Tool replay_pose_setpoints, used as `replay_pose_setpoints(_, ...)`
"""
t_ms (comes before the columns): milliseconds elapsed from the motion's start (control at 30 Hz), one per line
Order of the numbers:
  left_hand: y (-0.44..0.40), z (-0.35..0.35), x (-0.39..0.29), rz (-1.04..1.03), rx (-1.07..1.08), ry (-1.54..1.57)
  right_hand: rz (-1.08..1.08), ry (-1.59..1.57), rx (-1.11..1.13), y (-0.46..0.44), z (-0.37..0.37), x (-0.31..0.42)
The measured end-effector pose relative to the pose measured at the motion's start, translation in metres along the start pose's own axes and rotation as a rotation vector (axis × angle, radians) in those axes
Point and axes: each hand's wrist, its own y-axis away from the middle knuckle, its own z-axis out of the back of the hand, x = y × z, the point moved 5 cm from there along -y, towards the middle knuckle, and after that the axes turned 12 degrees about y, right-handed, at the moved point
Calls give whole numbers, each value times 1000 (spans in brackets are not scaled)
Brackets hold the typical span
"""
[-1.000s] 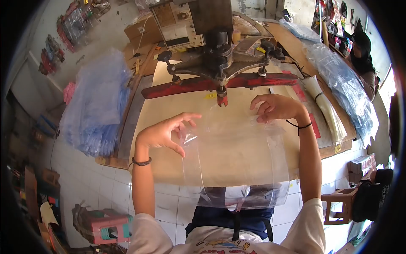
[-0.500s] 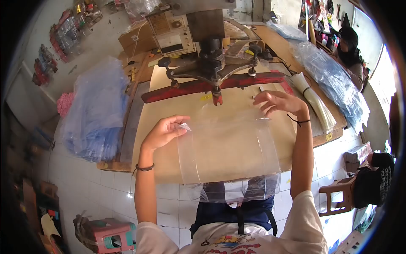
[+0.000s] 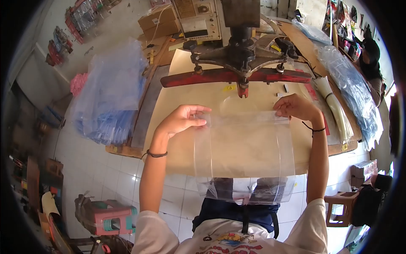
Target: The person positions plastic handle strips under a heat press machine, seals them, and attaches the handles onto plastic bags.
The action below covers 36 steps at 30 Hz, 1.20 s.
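Observation:
A clear plastic sheet lies over the tan board, its near end hanging past the front edge. My left hand pinches its far left corner between thumb and fingers. At the far right corner, my right hand has its fingers closed on the plastic. Beyond both hands, the red bar of a press hangs above the board, with a small notched red piece at its middle.
Stacked bluish plastic sheets lie at the left. A tied bundle of pale strips and more plastic lie at the right. A machine box stands behind. A person is at the far right. Stools stand below.
My left hand has moved up with the sheet's left corner. My right hand has come down and closed on the right corner, and the sheet's far edge is now straighter. The view has shifted.

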Motion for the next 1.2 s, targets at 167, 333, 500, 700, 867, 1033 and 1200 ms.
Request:
replay_pose_setpoints(167,-4,-5,0,58,-38,45,52,33,-41,1,3,5)
replay_pose_setpoints(333,-7,-8,2,28,-57,15,54,-17,-18,5,6,6)
replay_pose_setpoints(500,-9,-11,4,-18,24,-102,36,26,51,8,6,3)
replay_pose_setpoints(700,-30,-31,-17,312,164,-504,137,-4,101,5,0,-2)
replay_pose_setpoints(867,-55,-43,-10,286,456,-518,168,-199,329,0,-14,-10)
replay_pose_setpoints(1033,-48,-53,-21,287,458,-277,170,65,303,7,-12,22)
replay_pose_setpoints(1200,-53,-47,-13,294,505,-314,141,8,224,6,-5,16)
